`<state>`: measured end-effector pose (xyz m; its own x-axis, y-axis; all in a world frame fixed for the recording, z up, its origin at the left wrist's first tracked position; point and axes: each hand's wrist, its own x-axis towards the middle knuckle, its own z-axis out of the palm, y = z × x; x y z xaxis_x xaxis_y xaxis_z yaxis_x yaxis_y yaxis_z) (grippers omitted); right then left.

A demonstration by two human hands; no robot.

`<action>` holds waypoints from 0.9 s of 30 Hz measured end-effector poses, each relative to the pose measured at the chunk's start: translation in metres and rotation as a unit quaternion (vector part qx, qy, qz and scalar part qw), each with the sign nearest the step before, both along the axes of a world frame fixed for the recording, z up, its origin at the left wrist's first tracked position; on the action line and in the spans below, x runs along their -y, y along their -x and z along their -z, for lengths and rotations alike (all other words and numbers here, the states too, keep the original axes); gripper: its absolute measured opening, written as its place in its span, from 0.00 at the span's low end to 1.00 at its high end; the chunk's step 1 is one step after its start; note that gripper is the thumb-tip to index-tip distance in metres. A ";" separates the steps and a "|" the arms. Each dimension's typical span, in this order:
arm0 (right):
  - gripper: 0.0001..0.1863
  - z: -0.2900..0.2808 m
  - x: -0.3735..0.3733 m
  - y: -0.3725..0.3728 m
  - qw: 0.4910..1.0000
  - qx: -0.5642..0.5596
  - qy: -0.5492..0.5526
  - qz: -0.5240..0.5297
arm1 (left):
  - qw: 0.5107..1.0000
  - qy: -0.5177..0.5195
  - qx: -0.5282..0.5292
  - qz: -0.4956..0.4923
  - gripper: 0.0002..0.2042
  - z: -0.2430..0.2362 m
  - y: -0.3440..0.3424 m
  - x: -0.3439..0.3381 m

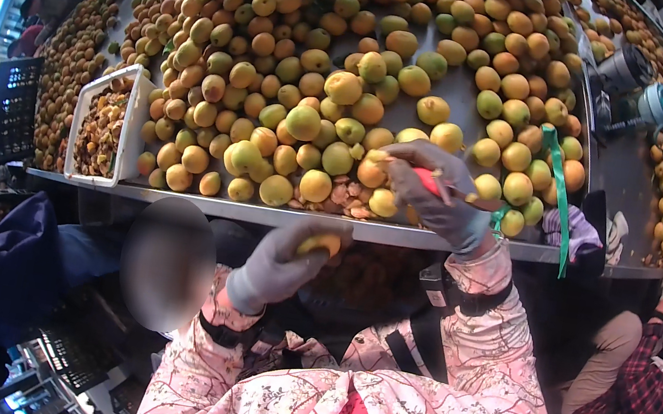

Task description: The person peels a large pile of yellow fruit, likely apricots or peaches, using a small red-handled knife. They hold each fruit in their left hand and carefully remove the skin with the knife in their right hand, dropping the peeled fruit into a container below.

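Observation:
My left hand (281,261), in a grey glove, is closed around a yellow apricot (319,244) just in front of the table's near edge. Over the table, my gloved right hand (430,186) grips a small red-handled knife (429,182). Its short, dull blade seems to point right. The right fingertips are close to an orange apricot (373,170); whether they touch it I cannot tell. Below them lies a small heap of brownish fruit scraps (344,195). Many loose yellow, orange and greenish apricots (303,123) are spread over the steel table (449,96).
A white bin (136,124) of brown scraps stands at the left. Right of my right hand are a green strap (558,191) and a purple cloth (575,230). Beyond sits a blue-grey container (658,104). A person in a checked shirt (639,390) works at right.

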<state>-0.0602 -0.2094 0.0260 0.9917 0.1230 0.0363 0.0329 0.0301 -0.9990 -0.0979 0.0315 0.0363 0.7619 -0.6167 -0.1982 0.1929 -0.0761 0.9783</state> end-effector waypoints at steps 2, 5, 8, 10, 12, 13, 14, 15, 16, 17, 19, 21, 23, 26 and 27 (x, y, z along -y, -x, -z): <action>0.12 0.009 -0.002 0.006 0.997 0.058 0.048 -0.001 | 0.991 -0.102 0.050 0.066 0.18 0.003 0.018 0.004; 0.17 0.026 -0.004 0.013 0.993 0.057 0.100 -0.028 | 0.945 -0.240 0.207 0.082 0.22 0.026 0.043 0.007; 0.17 0.022 0.003 0.018 0.999 -0.005 0.036 -0.003 | 0.916 -0.311 0.239 0.082 0.20 0.047 0.057 0.008; 0.16 0.028 0.016 0.013 0.990 -0.018 -0.136 0.014 | 0.920 -0.302 0.237 0.080 0.20 0.046 0.064 0.013; 0.15 0.027 0.041 0.012 0.965 -0.066 -0.249 0.044 | 0.925 -0.292 0.229 0.081 0.20 0.043 0.067 0.022; 0.15 0.022 0.053 0.014 0.947 -0.089 -0.301 0.062 | 0.929 -0.286 0.222 0.083 0.20 0.041 0.068 0.028; 0.16 0.016 0.055 0.015 0.963 -0.081 -0.227 0.124 | 0.930 -0.289 0.214 0.076 0.20 0.038 0.069 0.030; 0.16 0.014 0.057 0.014 0.951 -0.078 -0.263 0.143 | 0.927 -0.301 0.211 0.080 0.21 0.037 0.070 0.029; 0.17 0.011 0.064 0.016 0.938 -0.077 -0.291 0.169 | 0.926 -0.304 0.205 0.088 0.21 0.038 0.071 0.032; 0.17 0.009 0.071 0.018 0.924 -0.076 -0.319 0.195 | 0.925 -0.307 0.200 0.098 0.22 0.036 0.072 0.037; 0.16 0.003 0.077 0.020 0.915 -0.062 -0.329 0.225 | 0.857 -0.447 0.209 0.149 0.23 0.028 0.069 0.046; 0.18 0.015 0.083 0.017 0.926 -0.047 -0.301 0.221 | 0.815 -0.524 0.202 0.144 0.28 0.026 0.076 0.045; 0.17 0.009 0.094 0.024 0.930 -0.068 -0.285 0.224 | 0.808 -0.508 0.291 0.073 0.28 0.033 0.083 0.034; 0.17 0.010 0.107 0.030 0.925 -0.060 -0.288 0.239 | 0.843 -0.463 0.271 0.035 0.25 0.029 0.079 0.038; 0.17 0.010 0.109 0.027 0.926 -0.047 -0.288 0.238 | 0.846 -0.461 0.267 0.032 0.25 0.029 0.079 0.037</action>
